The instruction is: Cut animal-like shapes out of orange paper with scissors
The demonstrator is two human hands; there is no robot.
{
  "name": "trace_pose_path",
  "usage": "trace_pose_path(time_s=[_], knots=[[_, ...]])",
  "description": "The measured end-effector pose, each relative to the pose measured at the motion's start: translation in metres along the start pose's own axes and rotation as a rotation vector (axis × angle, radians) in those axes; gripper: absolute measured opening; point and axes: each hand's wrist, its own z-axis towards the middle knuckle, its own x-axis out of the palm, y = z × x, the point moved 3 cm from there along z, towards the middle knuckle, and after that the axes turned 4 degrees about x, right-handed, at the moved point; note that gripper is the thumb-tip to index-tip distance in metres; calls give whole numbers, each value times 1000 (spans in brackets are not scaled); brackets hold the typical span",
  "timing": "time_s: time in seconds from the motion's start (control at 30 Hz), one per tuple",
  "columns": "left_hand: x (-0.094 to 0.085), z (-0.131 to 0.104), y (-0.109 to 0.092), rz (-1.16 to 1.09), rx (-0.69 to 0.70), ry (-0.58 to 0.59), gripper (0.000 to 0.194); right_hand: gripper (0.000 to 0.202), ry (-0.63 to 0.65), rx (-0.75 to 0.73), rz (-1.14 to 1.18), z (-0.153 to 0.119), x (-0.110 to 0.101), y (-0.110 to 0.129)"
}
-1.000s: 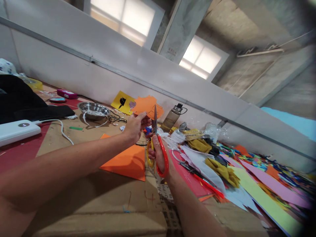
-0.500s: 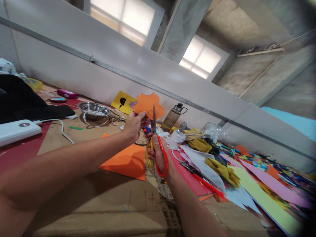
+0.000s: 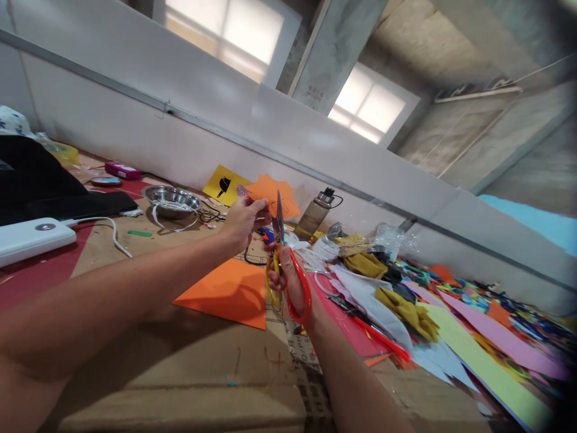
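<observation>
Between the thumb and fingers of my left hand [image 3: 246, 221] is an orange paper cutout [image 3: 265, 187] with a scalloped edge and drawn lines on its face. My right hand [image 3: 288, 273] grips scissors [image 3: 300, 294] with one red and one yellow handle loop. Their blades point upward and lie against the cutout's lower right part; whether they are fully closed I cannot tell. Below both hands, a flat orange sheet [image 3: 229, 294] rests on the cardboard [image 3: 180, 373].
Left of my hands stand a metal bowl [image 3: 171, 201] and a white power bank [image 3: 36, 240] with a cable. Behind are a yellow card [image 3: 223, 185] and a bottle [image 3: 314, 213]. Mustard cloth [image 3: 408, 313], a second red-handled tool [image 3: 383, 340] and heaped paper scraps [image 3: 487, 294] lie rightward.
The orange cutout has turned and tilted in my left hand, so it looks narrower. The scissors have shifted only slightly; the flat orange sheet shows a little more of its left corner.
</observation>
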Motion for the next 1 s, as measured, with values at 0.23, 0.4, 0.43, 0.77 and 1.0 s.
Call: trace_pose_path(time_s=[0.23,0.4,0.43,0.77,1.0], knots=[[1,4,-7,49,-35,46,15,52,40,-12,5,0,-3,-2],[4,2,-12,69,-58,67,17,58,46,-24,-12,-1,-3,-1],[4,2,-13,70,-60,75,17,59,44,-25,-12,-1,-3,0],[3,3,-14,61,-65,87,18,50,32,-32,-55,0,-4,-1],[2,4,-13,64,-56,91,20,48,7,-45,-115,-1,-5,0]])
